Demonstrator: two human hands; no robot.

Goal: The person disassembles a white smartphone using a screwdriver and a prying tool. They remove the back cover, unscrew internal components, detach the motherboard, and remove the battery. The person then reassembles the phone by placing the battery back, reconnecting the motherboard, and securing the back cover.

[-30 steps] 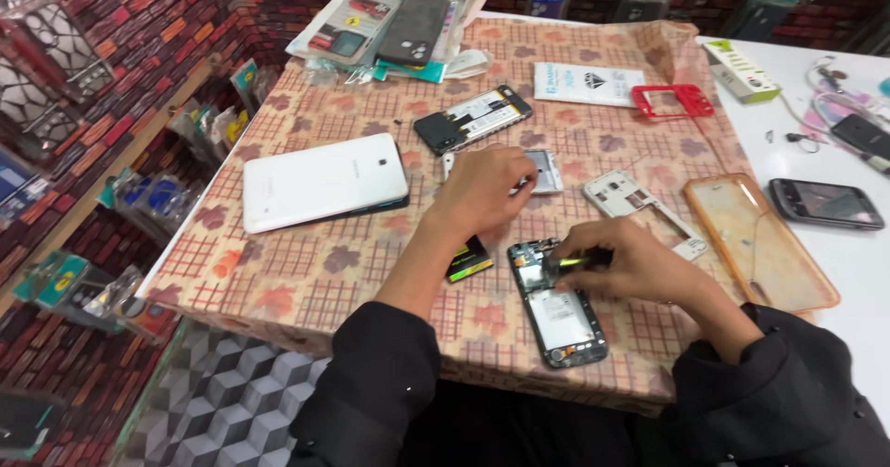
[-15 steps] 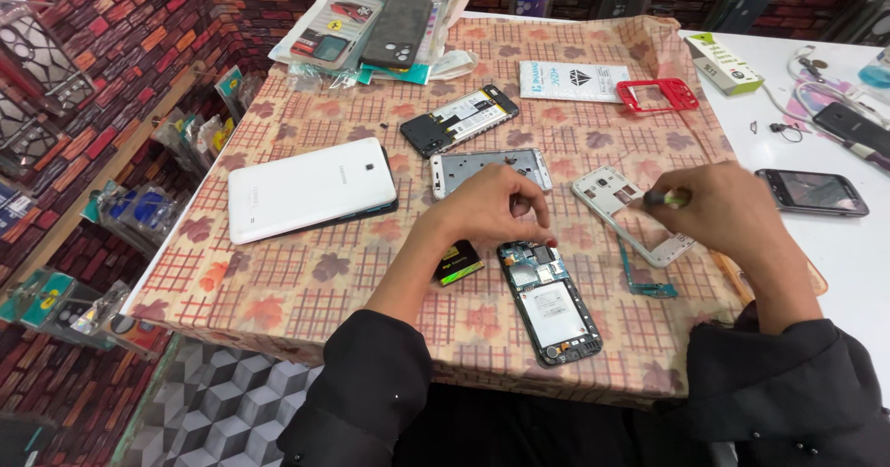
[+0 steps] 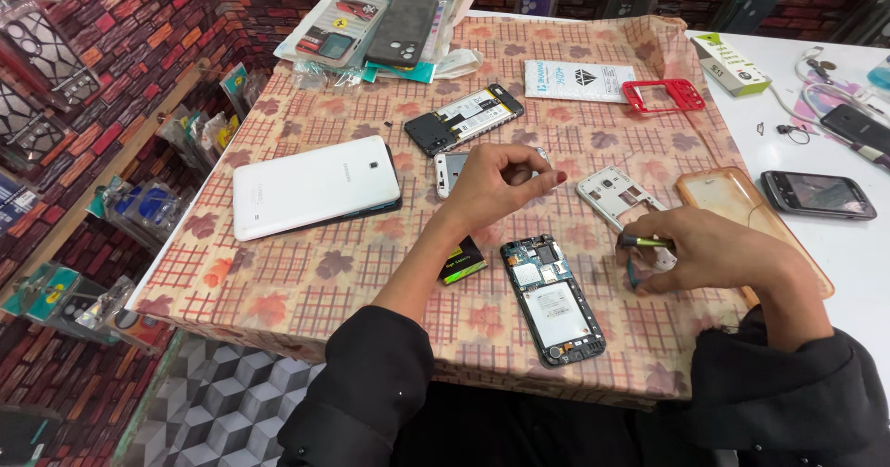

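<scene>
1. Left hand (image 3: pixel 501 184) hovers over a silver rectangular phone frame (image 3: pixel 447 170) lying on the checked leaf-print tablecloth (image 3: pixel 306 282); thumb and fingertips pinched nearly closed, maybe on something tiny, cannot tell what
2. Right hand (image 3: pixel 709 254) curled tight round a small screwdriver with a dark-and-yellow handle (image 3: pixel 644 242), tip end hidden; its fingers also touch a small dark part (image 3: pixel 633 272) on the cloth
3. Opened black smartphone with bare circuit board and white-labelled battery (image 3: pixel 552 300) lies flat between the two hands, near the table's front edge, touched by neither
4. White plastic mid-frame with cut-outs (image 3: pixel 612 194) sits just beside the right hand, above it
5. Small black-and-green flat battery (image 3: pixel 462 261) lies just left of the opened phone, under the left forearm
6. White tablet, back up (image 3: pixel 313 185), well left; second opened phone with a white-and-yellow battery (image 3: pixel 464 119) further back; red plastic frame (image 3: pixel 663 94) and translucent orange phone cover (image 3: pixel 742 209) to the right
7. Handling judgement: opened phone is light, stiff, fragile with board exposed; grip by the long side edges, keep off the components; screwdriver thin and smooth, likely slippery
</scene>
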